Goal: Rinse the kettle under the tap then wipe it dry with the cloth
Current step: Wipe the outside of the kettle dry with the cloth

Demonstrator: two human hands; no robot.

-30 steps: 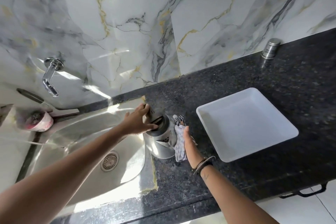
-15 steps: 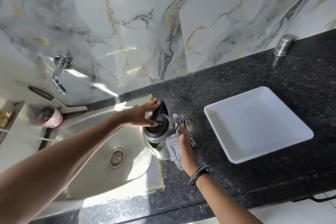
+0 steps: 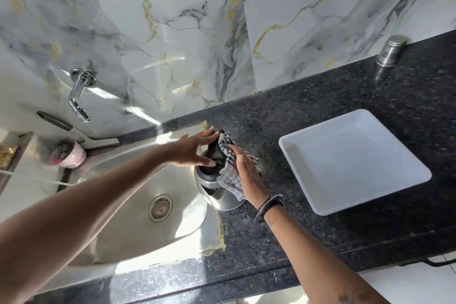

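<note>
The pink cup (image 3: pixel 69 157) beside the sink bears lettering beginning "San", too blurred to read; nothing else carries text.

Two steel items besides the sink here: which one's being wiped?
The kettle at the sink's edge, with the checked cloth pressed on it; the small steel canister stands untouched by the wall.
</note>
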